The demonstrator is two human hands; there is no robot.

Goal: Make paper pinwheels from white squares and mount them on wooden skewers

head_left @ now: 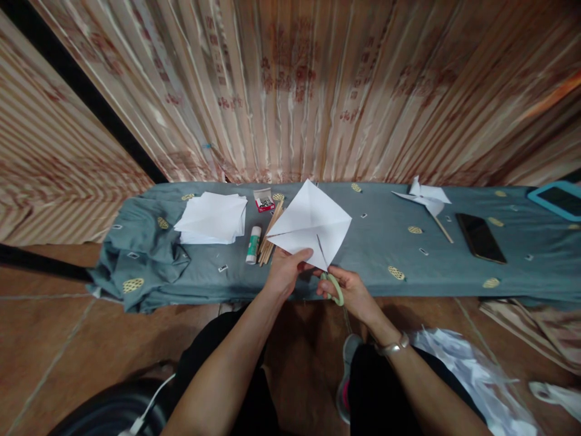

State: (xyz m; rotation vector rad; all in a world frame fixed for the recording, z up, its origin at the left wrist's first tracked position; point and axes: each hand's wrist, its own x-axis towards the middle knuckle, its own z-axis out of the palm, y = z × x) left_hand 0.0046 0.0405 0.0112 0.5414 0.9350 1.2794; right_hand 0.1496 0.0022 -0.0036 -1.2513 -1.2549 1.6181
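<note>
The creased white paper square (313, 209) is oriented corner-down, slit at its left corner. Green-handled scissors (338, 290) point inward from its lower corner.

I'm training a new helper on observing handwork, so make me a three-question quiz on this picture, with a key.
1. Which hand holds the green-handled scissors, and what does the other hand hold?
2. True or false: the green-and-white tube lies between the paper stack and the wooden sticks.
3. Which thing lies nearest the paper pinwheel?
A. the small open box
B. the dark phone
C. the paper stack

Key:
1. The right hand holds them; the left hand holds a white sheet.
2. True.
3. B.
</note>
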